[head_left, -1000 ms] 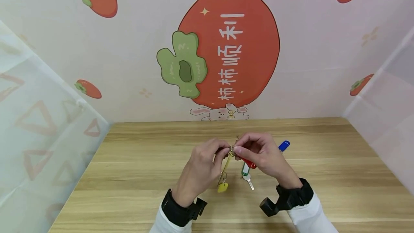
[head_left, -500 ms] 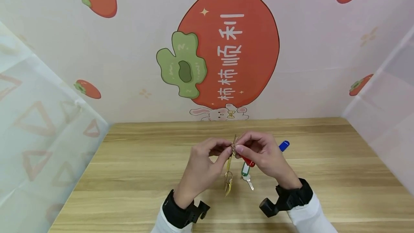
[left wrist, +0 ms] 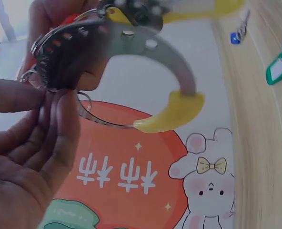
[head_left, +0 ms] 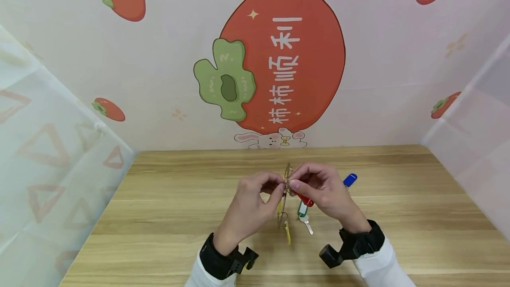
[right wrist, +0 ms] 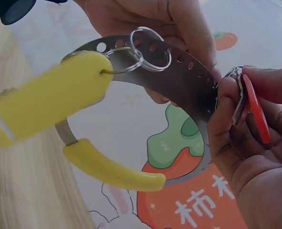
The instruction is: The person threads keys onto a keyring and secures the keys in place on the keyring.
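Between my hands is a flat metal key hoop [right wrist: 174, 81] with a row of holes and yellow sleeves [right wrist: 110, 169] on its ends. My left hand [head_left: 248, 205] pinches its band, seen nearly edge-on in the head view. My right hand [head_left: 327, 194] pinches a red key tag [right wrist: 256, 109] and its split ring against the band; whether that ring passes through a hole cannot be told, as the fingers cover it. A yellow key tag [right wrist: 55, 98] dangles from the hoop by linked split rings [right wrist: 150, 55].
On the wooden table [head_left: 167, 216], a green key tag [head_left: 303, 209] with a silver key [head_left: 306, 224] lies below the right hand. Beyond that hand lies a blue key tag [head_left: 350, 180], partly covered by it. A printed backdrop [head_left: 382, 79] stands behind the table.
The hoop has turned until nearly edge-on, and the yellow tag hanging from it has swung to the right. Both hands keep their hold in almost the same place.
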`<state>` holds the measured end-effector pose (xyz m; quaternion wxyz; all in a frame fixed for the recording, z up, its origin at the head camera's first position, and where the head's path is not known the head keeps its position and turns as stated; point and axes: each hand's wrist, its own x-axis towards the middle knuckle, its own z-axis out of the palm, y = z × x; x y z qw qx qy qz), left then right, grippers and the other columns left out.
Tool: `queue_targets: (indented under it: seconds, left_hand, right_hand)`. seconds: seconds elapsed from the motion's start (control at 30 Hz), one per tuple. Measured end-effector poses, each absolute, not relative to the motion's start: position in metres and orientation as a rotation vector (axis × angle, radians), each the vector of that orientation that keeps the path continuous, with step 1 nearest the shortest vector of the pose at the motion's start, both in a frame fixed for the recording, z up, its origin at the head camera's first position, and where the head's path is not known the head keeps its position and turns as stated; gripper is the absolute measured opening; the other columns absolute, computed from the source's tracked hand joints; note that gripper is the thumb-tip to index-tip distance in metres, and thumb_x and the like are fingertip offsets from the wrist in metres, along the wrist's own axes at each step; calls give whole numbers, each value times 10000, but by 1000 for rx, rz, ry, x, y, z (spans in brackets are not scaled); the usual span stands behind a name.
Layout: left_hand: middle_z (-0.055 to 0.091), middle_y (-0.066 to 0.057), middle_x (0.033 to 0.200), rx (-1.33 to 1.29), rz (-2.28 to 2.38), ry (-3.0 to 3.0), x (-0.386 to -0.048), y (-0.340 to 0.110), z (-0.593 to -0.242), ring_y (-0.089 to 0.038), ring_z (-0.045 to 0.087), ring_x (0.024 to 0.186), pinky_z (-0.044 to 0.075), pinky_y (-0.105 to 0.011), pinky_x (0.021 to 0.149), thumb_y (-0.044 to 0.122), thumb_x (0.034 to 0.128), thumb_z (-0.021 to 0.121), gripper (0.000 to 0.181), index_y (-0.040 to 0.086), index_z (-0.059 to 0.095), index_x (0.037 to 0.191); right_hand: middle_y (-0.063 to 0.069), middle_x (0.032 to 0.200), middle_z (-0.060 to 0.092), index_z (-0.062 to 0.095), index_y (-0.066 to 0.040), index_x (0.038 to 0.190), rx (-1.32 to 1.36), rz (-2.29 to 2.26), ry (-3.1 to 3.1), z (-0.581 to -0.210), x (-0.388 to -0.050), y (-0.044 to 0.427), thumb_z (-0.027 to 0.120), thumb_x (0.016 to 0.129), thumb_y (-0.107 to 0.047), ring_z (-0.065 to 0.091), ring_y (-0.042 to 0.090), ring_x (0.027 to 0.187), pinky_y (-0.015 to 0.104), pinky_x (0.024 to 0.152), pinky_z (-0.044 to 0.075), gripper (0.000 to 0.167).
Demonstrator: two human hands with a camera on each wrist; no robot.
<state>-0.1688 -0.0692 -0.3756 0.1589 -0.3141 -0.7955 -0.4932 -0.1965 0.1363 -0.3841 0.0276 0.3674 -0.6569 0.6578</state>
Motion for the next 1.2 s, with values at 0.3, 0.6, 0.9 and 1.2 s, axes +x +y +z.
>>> queue_targets:
  seconds: [0.3,0.6,0.9,1.2]
  left_hand:
    - [652,-53,886,-1006,-982,-2201,-169,-69,-378,-110,623,752,529,-153,703,-41,942,662,62,-2,643,986]
    - [684,-48,918,-917,-1024,-2177,-165,-63,-379,-117,663,780,551,-170,725,-1,944,685,75,3,664,1015]
    - [703,-48,832,-800,-1472,-2311,-166,-66,-376,-89,644,716,578,-243,662,47,1006,625,114,14,728,972]
    - [706,-49,868,-787,-1711,-2367,-169,-69,-377,-125,658,756,587,-282,696,31,983,621,95,9,713,986]
  right_hand:
    - [97,865,671,703,-9,964,1104,1902,-2079,-381,-193,133,659,942,66,659,191,718,293,663,593,90]
    - [95,886,676,701,-13,982,1089,1893,-2080,-380,-192,133,641,931,110,665,205,726,292,670,594,146]
    - [86,926,680,707,-38,984,1086,1963,-2081,-379,-191,136,655,928,95,670,218,763,299,696,599,153]
    - [95,920,684,701,-25,974,1090,1953,-2080,-379,-192,136,658,930,87,675,221,766,293,700,597,128]
